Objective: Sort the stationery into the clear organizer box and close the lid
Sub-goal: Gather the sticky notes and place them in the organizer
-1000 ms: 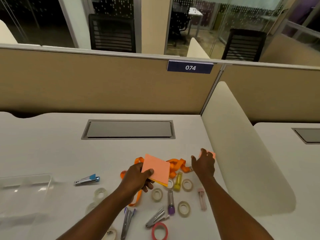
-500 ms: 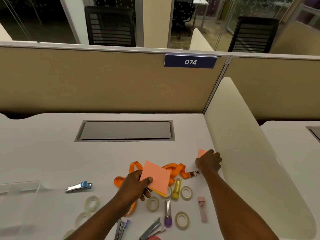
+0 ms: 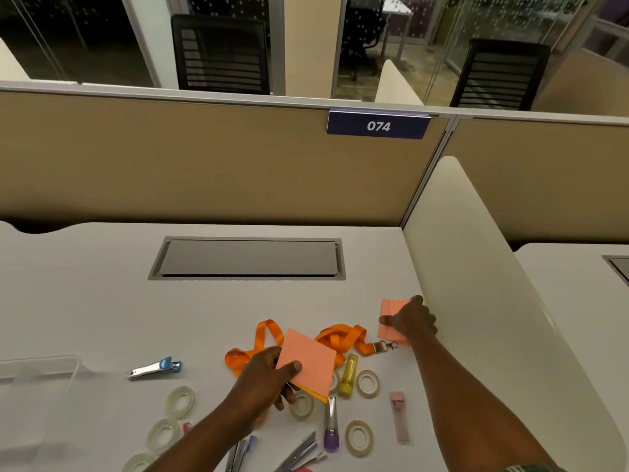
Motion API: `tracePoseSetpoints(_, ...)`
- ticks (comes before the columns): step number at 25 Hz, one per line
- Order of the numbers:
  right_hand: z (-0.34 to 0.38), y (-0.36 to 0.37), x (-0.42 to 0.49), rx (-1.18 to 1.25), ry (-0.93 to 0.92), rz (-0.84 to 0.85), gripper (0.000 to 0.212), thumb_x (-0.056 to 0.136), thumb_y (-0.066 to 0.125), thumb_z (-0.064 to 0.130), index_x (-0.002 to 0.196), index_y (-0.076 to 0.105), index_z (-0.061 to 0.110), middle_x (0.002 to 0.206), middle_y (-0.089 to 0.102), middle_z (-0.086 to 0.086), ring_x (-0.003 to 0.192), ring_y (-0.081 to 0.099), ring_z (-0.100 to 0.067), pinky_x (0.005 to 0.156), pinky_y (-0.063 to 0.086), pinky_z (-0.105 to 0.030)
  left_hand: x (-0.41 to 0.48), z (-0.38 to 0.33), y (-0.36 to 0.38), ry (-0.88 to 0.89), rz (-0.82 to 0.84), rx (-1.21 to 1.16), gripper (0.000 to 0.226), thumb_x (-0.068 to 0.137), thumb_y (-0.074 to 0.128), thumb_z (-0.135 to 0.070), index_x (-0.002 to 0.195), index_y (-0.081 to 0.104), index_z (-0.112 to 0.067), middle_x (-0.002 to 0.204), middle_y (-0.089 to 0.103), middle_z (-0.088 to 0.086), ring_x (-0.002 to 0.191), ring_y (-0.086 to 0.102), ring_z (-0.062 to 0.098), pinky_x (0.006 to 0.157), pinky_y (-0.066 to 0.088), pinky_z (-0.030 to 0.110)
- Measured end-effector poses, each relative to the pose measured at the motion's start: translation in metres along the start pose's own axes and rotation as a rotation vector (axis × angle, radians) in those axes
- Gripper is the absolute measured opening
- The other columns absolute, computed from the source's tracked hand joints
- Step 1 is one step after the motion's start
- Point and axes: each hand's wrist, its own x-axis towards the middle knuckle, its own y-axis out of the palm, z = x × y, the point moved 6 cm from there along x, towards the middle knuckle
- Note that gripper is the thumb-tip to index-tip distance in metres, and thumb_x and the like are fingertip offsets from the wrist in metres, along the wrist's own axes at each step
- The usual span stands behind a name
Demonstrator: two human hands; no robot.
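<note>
Our left hand grips a pink note pad; our right hand pinches another pink pad on the bench.

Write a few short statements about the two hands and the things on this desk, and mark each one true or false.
1. The left hand holds a pink pad above the desk. True.
2. The right hand grips the orange lanyard. False: it grips a second pink pad near the white divider; the lanyard lies beside it.
3. The blue-ended clipper lies inside the clear organizer box. False: it lies on the desk, right of the box.
4. The partition label reads 074. True.
</note>
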Motion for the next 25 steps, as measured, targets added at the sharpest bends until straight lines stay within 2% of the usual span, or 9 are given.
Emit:
tracePoseSetpoints(2, 0.004, 0.000, 0.000, 0.014, -0.026, 0.016, 0.089, 0.070, 0.086, 0.039, 0.137, 0.034, 0.011, 0.135, 0.053, -0.016, 0.125, 0.050, -0.037, 0.099, 0.043, -0.047, -0.002, 0.002, -0.003, 0.002, 0.001, -0.008, 0.014, 0.095, 0.062, -0.019, 0.110, 0.061, -0.020, 0.073, 0.074, 0.005, 0.057, 0.066, 0.021, 0.045, 0.049, 0.027)
tracePoseSetpoints(8, 0.010, 0.000, -0.001, 0.189, -0.187, -0.051, 0.053, 0.086, 0.073, 0.018, 0.132, 0.048, 0.009, 0.130, 0.061, -0.017, 0.116, 0.058, -0.037, 0.093, 0.048, -0.042, -0.004, 0.006, -0.016, -0.013, -0.026, -0.005, 0.012, 0.095, 0.062, -0.020, 0.108, 0.060, -0.021, 0.071, 0.074, 0.004, 0.055, 0.067, 0.020, 0.045, 0.049, 0.025)
tracePoseSetpoints(12, 0.025, -0.011, -0.016, 0.385, -0.317, -0.059, 0.046, 0.089, 0.069, 0.013, 0.130, 0.048, 0.011, 0.128, 0.061, -0.017, 0.114, 0.058, -0.037, 0.093, 0.051, -0.045, -0.004, 0.003, -0.022, -0.004, -0.042, -0.019, 0.013, 0.095, 0.062, -0.020, 0.107, 0.062, -0.015, 0.068, 0.072, 0.005, 0.056, 0.067, 0.021, 0.045, 0.049, 0.026)
tracePoseSetpoints(17, 0.052, -0.023, -0.072, 0.538, -0.472, -0.032, 0.042, 0.091, 0.068, 0.019, 0.128, 0.048, 0.019, 0.126, 0.058, -0.010, 0.106, 0.058, -0.031, 0.081, 0.052, -0.038, -0.013, -0.012, -0.032, 0.057, -0.062, -0.041, 0.013, 0.096, 0.061, -0.018, 0.108, 0.063, -0.014, 0.071, 0.072, 0.007, 0.054, 0.065, 0.020, 0.045, 0.047, 0.027)
tracePoseSetpoints(20, 0.065, -0.020, -0.129, 0.667, -0.549, 0.060, 0.038, 0.091, 0.068, 0.020, 0.125, 0.050, 0.023, 0.122, 0.059, -0.006, 0.102, 0.059, -0.025, 0.078, 0.055, -0.036, -0.021, -0.025, -0.050, 0.121, -0.120, 0.004, 0.011, 0.096, 0.060, -0.018, 0.106, 0.064, -0.015, 0.073, 0.072, 0.008, 0.056, 0.066, 0.021, 0.048, 0.050, 0.030)
tracePoseSetpoints(22, 0.073, -0.010, -0.175, 0.762, -0.565, 0.177, 0.033, 0.091, 0.069, 0.022, 0.119, 0.053, 0.029, 0.118, 0.062, -0.004, 0.099, 0.062, -0.023, 0.080, 0.059, -0.040, -0.032, -0.030, -0.066, 0.149, -0.154, 0.059, 0.010, 0.096, 0.060, -0.021, 0.104, 0.063, -0.017, 0.071, 0.073, 0.008, 0.055, 0.067, 0.018, 0.049, 0.052, 0.028)
tracePoseSetpoints(25, 0.090, 0.010, -0.243, 0.832, -0.603, 0.383, 0.030, 0.089, 0.071, 0.021, 0.112, 0.057, 0.036, 0.115, 0.065, -0.001, 0.100, 0.065, -0.020, 0.080, 0.061, -0.038, -0.054, -0.029, -0.089, 0.141, -0.137, 0.112, 0.013, 0.096, 0.059, -0.022, 0.107, 0.061, -0.015, 0.071, 0.073, 0.010, 0.054, 0.066, 0.017, 0.049, 0.051, 0.027)
